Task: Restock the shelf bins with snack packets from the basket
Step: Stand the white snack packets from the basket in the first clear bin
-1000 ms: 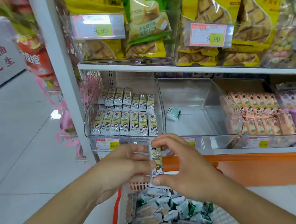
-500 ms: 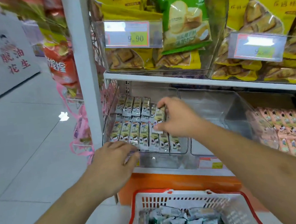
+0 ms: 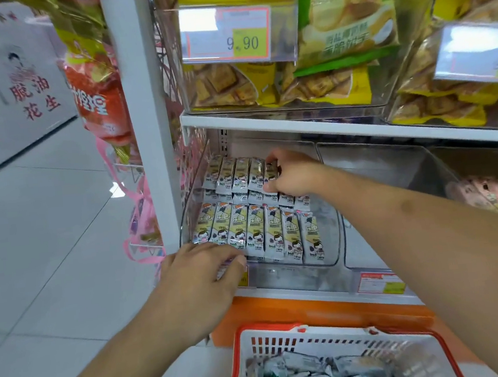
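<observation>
The right hand reaches deep into the clear bin, fingers curled and pinching a snack packet at the right end of the back row, seemingly to slot it upright beside its neighbours so the row reads evenly. Below those fingers lies the front row of packets, faces up and side by side. The left hand rests on the bin's front lip, fingers together and bent over the edge, probably to steady it. Nearer than both hands, the red-rimmed basket holds more packets for restocking.
</observation>
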A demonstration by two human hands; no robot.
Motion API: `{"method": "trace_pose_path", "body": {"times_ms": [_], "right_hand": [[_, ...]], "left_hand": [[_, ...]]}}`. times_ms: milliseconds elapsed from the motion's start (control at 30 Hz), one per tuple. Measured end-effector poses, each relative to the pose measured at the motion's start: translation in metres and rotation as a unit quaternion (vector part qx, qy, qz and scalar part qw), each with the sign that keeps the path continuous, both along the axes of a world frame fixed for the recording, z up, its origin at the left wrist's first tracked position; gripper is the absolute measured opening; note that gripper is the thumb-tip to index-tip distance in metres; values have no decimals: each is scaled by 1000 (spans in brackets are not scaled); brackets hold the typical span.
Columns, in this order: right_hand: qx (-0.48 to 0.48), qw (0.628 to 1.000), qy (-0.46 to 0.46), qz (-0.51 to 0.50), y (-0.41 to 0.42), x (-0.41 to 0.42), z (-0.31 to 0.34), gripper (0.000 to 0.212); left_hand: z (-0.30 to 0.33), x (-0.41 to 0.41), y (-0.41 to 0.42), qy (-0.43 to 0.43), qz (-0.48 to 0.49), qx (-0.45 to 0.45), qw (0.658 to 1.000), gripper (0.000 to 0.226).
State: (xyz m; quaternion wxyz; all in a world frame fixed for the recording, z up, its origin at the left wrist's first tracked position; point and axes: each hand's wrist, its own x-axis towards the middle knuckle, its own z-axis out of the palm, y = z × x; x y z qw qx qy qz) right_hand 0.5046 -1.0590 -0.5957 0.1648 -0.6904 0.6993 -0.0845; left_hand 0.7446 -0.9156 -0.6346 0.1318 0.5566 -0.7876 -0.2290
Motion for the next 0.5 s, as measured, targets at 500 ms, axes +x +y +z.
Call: {"method": "trace_pose_path", "body": {"times_ms": [500], "right_hand": [[-123, 989, -66, 50, 85, -4, 8, 41]], "left_hand": [[5, -8, 16, 38, -43, -97, 994, 35]]}}
